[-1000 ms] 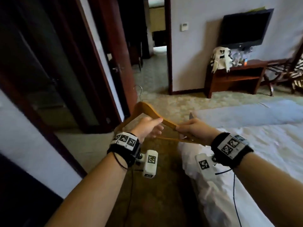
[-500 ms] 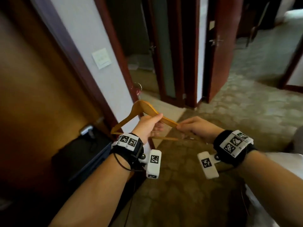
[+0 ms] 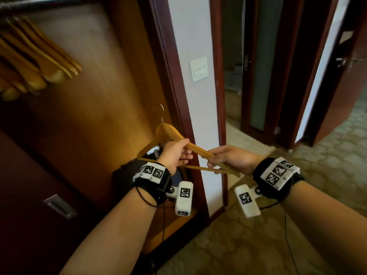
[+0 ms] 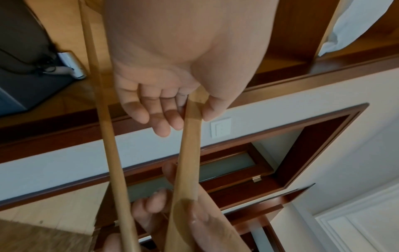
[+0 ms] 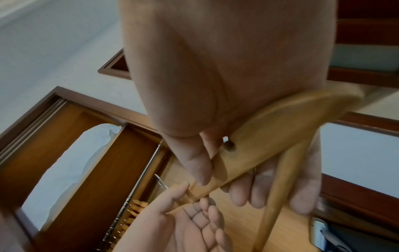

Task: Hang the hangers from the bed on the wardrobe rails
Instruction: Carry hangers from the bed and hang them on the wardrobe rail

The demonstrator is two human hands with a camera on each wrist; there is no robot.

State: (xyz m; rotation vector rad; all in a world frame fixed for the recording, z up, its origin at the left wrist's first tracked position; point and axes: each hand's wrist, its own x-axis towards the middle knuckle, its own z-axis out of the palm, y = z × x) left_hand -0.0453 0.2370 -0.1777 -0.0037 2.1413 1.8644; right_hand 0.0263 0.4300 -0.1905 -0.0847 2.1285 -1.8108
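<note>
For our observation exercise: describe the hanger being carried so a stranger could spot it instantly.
Start at the open brown wooden wardrobe. Below its dark rail of hung wooden hangers, the left hand and right hand grip a light wooden hanger. Only this one is off the rail.

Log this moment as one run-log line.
left hand: grips hanger | right hand: grips hanger | rail: not reached

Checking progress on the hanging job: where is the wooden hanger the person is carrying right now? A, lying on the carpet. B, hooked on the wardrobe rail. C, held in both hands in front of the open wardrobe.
C: the left hand and right hand both grip the hanger, its hook free, well below the rail.
</note>
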